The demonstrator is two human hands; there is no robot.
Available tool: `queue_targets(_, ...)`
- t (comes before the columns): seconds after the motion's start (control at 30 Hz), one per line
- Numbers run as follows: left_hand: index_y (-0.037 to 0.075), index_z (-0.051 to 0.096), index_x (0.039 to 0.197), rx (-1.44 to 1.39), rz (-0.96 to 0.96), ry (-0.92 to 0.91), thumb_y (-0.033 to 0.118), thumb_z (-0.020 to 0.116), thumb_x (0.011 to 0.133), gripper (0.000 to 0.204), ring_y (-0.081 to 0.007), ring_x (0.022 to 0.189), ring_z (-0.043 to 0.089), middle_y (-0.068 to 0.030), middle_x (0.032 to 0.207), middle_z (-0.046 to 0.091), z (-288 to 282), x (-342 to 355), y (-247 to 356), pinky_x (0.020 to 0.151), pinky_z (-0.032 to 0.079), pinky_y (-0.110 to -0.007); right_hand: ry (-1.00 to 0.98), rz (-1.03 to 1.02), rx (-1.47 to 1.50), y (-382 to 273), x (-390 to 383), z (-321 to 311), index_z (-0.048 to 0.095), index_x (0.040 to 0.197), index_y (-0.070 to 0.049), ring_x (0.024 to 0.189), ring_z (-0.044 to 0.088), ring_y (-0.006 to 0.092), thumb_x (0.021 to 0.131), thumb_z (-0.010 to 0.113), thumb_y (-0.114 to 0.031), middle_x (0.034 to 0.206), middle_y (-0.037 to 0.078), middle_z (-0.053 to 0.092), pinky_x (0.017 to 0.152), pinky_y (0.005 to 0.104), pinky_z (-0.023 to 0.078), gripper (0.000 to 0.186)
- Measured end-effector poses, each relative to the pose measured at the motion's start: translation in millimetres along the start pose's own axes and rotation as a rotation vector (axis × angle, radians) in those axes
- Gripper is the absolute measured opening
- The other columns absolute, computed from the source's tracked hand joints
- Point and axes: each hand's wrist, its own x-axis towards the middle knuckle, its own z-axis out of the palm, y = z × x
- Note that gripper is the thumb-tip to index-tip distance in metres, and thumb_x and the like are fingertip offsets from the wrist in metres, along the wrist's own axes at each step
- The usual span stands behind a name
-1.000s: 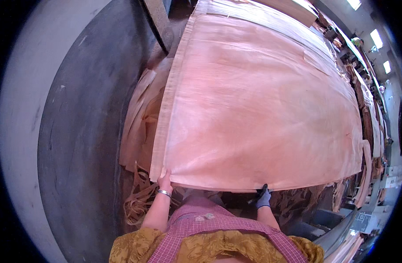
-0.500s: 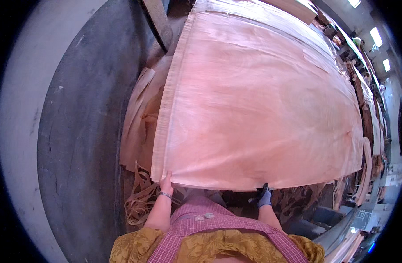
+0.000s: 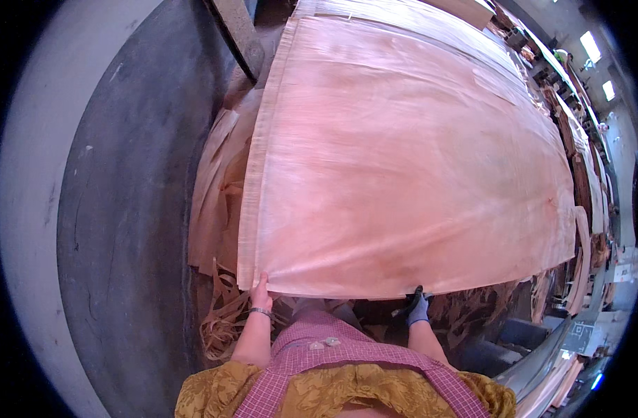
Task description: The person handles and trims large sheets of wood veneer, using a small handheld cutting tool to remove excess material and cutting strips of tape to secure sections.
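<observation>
Closest to us, the purple checked cloth apron (image 3: 319,352) sits just short of the work, so both our arms reach forward with little stretch. Our bare left hand (image 3: 261,296) pinches the broad, pinkish, thin wood sheet (image 3: 402,167) near its close left corner, thumb on top. Our right hand in a blue-and-black glove (image 3: 418,308) grips the same near edge well to the right, its thumb over the rim; how firmly, we cannot tell. That spacing probably keeps the edge level and taut between us. The sheet lies over a pale layered stack (image 3: 248,244), whose left border shows beside it, while tangled tan wood strips (image 3: 221,313) hang below the corner, out of our grip. Farther off stands a slanting brownish post (image 3: 237,35).

Compared with a second ago, we hold the same places; the whole scene sits slightly higher and further left, likely from our head turning, and the sheet's soft creases run differently.
</observation>
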Motion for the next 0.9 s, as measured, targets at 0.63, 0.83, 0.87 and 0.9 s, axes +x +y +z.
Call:
queue_targets(0.63,0.003,0.056,0.122,0.985,0.465,0.099,0.023,0.062,0.088,0.04,-0.0353,0.104,0.06,-0.0184,0.117,0.061,46.1,-59.9,42.2,0.081,0.051,-0.05,0.023,-0.035,-0.01,5.5,-19.4,-1.1,0.063,0.098,-0.011,0.074,0.064,0.0208,0.084,0.073,-0.043,0.085,0.005,0.066,0.059,0.0384,0.05,0.036)
queue_targets(0.83,0.021,0.043,0.141,1.764,1.465,-0.583,0.042,0.061,0.085,0.063,-0.0403,0.14,0.026,-0.0228,0.151,0.029,203.4,-111.9,-52.8,0.109,0.02,-0.065,-0.124,-0.119,-0.827,81.7,-8.5,-97.6,0.061,0.113,0.0,0.09,0.065,0.0424,0.087,0.058,-0.051,0.095,0.024,0.067,0.084,0.0448,0.052,0.057)
queue_targets(0.87,0.026,0.039,0.144,1.866,1.542,-0.684,0.046,0.062,0.084,0.067,-0.0382,0.142,0.02,-0.0211,0.153,0.023,230.5,-119.7,-78.6,0.11,0.017,-0.065,-0.069,-0.107,-0.82,90.8,-4.7,-138.8,0.061,0.113,0.0,0.09,0.065,0.0424,0.087,0.058,-0.051,0.095,0.024,0.067,0.084,0.0448,0.052,0.057)
queue_targets(0.9,0.03,0.034,0.147,1.945,1.625,-0.798,0.05,0.062,0.083,0.072,-0.0361,0.145,0.015,-0.0193,0.156,0.017,257.5,-129.0,-107.9,0.11,0.014,-0.065,-0.077,-0.14,-0.988,108.7,4.6,-186.4,0.061,0.115,-0.003,0.088,0.065,0.0415,0.088,0.056,-0.048,0.095,0.023,0.067,0.082,0.0453,0.053,0.053)
